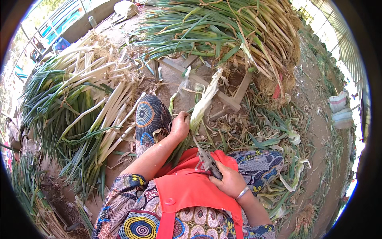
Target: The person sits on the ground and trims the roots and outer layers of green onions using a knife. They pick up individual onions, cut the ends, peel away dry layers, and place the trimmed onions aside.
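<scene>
My left hand (180, 126) grips a long green onion (203, 104) near its middle, with the pale stalk pointing up and away from me over my knee. My right hand (230, 181) rests on my red apron (191, 187) and holds a small dark metal tool (207, 161), its tip near the lower end of the onion. A silver bangle sits on my right wrist. My knees in patterned cloth (149, 117) frame the work.
A pile of cleaned white-stalked green onions (85, 107) lies at my left. A large heap of uncleaned onions with dry roots (238, 32) lies ahead on a wooden pallet (223, 97). Trimmed leaves and husks (274, 139) litter the dirt at right. White sacks (340, 107) stand far right.
</scene>
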`<state>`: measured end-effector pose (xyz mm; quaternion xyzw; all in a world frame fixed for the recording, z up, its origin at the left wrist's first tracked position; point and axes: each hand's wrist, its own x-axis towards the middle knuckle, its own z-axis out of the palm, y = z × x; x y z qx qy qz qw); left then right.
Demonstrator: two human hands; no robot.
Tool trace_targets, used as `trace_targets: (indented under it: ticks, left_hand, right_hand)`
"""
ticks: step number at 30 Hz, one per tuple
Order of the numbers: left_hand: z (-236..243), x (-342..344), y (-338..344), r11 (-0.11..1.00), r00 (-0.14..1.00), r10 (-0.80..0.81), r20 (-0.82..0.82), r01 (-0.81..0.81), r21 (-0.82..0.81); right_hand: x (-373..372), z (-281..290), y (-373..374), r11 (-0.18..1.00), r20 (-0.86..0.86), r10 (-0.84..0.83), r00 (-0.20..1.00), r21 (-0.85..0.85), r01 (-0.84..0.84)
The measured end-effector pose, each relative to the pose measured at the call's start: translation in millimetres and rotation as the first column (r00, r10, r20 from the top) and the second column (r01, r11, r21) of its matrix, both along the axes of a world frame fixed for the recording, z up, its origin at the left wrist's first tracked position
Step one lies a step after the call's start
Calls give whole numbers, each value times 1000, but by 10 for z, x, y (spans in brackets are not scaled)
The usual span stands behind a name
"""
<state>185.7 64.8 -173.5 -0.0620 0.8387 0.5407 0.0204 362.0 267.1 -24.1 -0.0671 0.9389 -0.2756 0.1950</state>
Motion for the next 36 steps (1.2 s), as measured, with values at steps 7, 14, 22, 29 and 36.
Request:
trace_targets:
  ticks: [7,14,22,29,36]
  left_hand:
    - [126,-63,-50,996,979,-38,201,20,91]
    - [168,-115,-98,902,929,-72,364,-96,421]
    - [-358,-280,-91,909,913,97,395,-243,338]
    - [86,-583,116,910,927,95,-364,-230,-346]
    - [244,-1083,512,941,984,-138,110,165,-297]
  right_hand:
    - [-58,-127,104,999,3,-11,1000,-38,11]
    - [-5,-135,190,986,141,40,989,-164,-17]
    - [-209,-108,189,990,21,-98,995,-98,99]
    - [-421,-168,247,984,-99,-141,985,-119,129]
    - [-943,-242,206,979,-176,-201,964,-72,191]
